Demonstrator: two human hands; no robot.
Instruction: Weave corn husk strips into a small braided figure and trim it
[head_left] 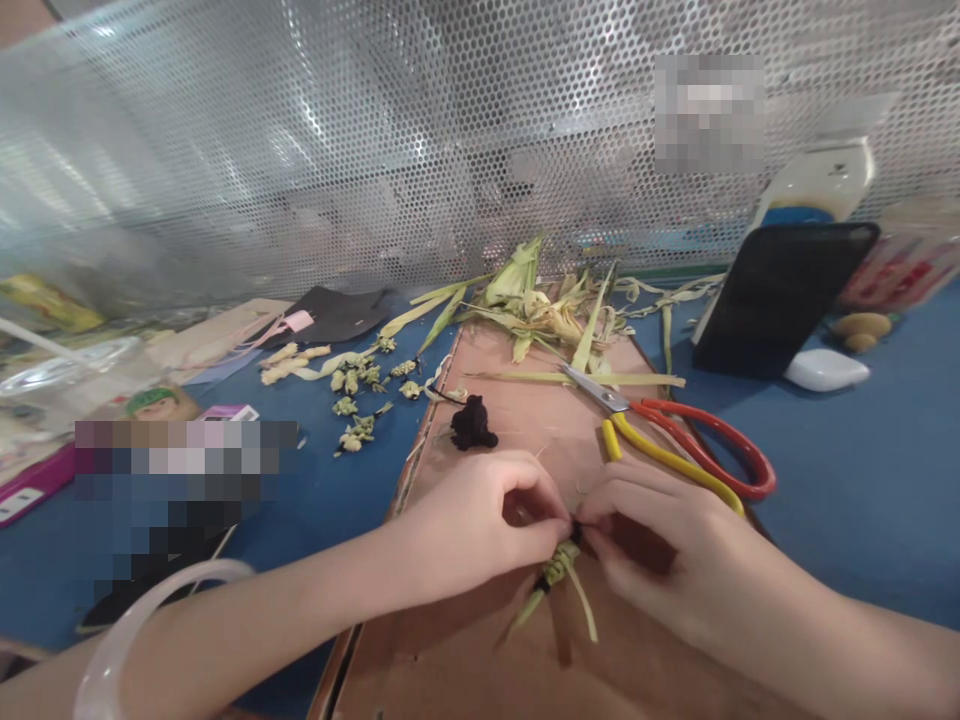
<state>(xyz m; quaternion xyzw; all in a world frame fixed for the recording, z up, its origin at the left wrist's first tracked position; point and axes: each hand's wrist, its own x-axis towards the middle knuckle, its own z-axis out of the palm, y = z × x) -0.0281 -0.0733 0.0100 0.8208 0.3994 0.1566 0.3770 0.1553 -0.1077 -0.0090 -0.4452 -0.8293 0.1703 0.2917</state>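
Both hands meet over a brown board (525,420). My left hand (480,520) pinches the top of a small woven leaf piece (559,575), pale green with loose strips trailing toward me. My right hand (660,545) is closed in a pinch against the same spot, where a dark thread or tie shows between the fingertips. A small black knotted lump (472,423) lies on the board just beyond my left hand.
Red and yellow handled scissors (675,445) lie right of the hands. A heap of green leaf strips (547,310) sits at the board's far end. Small woven leaf bits (356,390) dot the blue table. A propped black phone (780,295) stands at right before a perforated metal screen (375,150).
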